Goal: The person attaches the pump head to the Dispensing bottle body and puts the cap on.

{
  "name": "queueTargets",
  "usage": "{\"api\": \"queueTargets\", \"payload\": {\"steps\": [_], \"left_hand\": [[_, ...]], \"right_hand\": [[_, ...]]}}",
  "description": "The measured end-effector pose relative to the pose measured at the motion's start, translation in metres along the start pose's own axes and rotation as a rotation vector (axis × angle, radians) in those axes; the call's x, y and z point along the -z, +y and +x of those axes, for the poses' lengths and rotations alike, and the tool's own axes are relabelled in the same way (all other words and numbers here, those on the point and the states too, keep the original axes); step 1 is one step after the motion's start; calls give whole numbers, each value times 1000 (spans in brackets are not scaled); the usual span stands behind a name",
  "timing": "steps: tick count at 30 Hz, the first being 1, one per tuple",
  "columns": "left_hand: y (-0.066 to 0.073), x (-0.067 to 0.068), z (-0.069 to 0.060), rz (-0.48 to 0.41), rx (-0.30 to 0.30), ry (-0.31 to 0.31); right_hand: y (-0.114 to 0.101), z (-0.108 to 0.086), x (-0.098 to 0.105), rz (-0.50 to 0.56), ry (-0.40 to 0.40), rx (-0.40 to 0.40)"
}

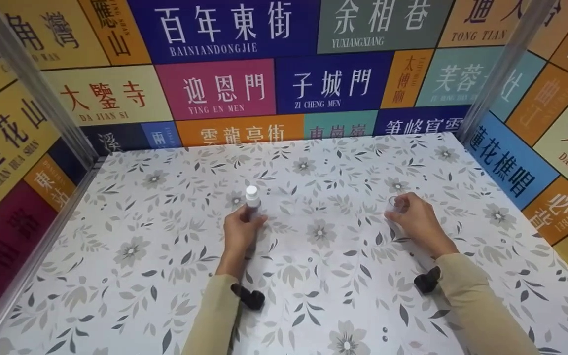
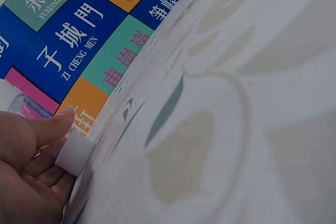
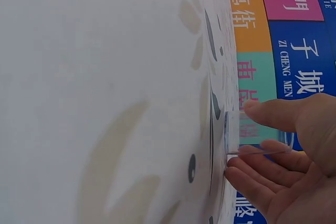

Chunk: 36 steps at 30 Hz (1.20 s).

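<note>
My left hand [image 1: 242, 230] grips a small bottle [image 1: 253, 197] with a white top, upright on the flowered tabletop. In the left wrist view, the bottle has a clear body and a white band [image 2: 76, 153] at its lower end, by the table; the thumb lies across its side, and the palm hides part of it. Off to the right, my right hand [image 1: 416, 216] holds a small clear cup [image 3: 260, 134] between thumb and fingers. Its rim end is against or very close to the table surface. From the head view, the cup is hard to make out behind the fingers.
A white tabletop [image 1: 284, 276] printed with grey flowers and leaves spreads under both hands. Panels [image 1: 215, 88] of coloured blocks with Chinese lettering stand along the back and sides. Metal posts [image 1: 506, 64] rise at the back corners. Dark wrist devices [image 1: 428, 280] sit on both wrists.
</note>
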<state>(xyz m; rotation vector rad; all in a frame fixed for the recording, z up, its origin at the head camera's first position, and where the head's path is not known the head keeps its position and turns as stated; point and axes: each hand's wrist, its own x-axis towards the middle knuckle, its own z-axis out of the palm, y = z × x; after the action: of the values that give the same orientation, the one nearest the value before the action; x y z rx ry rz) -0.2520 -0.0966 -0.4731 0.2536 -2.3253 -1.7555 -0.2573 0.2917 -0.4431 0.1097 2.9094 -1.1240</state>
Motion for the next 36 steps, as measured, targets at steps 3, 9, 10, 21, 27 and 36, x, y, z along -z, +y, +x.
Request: {"api": "queueTargets", "payload": {"steps": [3,9,10,21,27,36], "left_hand": [[1,0,0,11,11,-3],[1,-1,1,-3,39,-7],[1,-1,1,-6,41,-8],[1,-1,1,-28,53,-6],[-1,-1,1,-23,27,-11],[1,-1,1,-20,46,-16]], "right_hand": [[-1,0,1,4,-14,-9],[-1,3,2,7,-23,4],[-1,3,2,9,-21,5],[-4,3,3,30,-8,27],[-6,2,2,37,39,74],[-12,3,-1,66,133,82]]}}
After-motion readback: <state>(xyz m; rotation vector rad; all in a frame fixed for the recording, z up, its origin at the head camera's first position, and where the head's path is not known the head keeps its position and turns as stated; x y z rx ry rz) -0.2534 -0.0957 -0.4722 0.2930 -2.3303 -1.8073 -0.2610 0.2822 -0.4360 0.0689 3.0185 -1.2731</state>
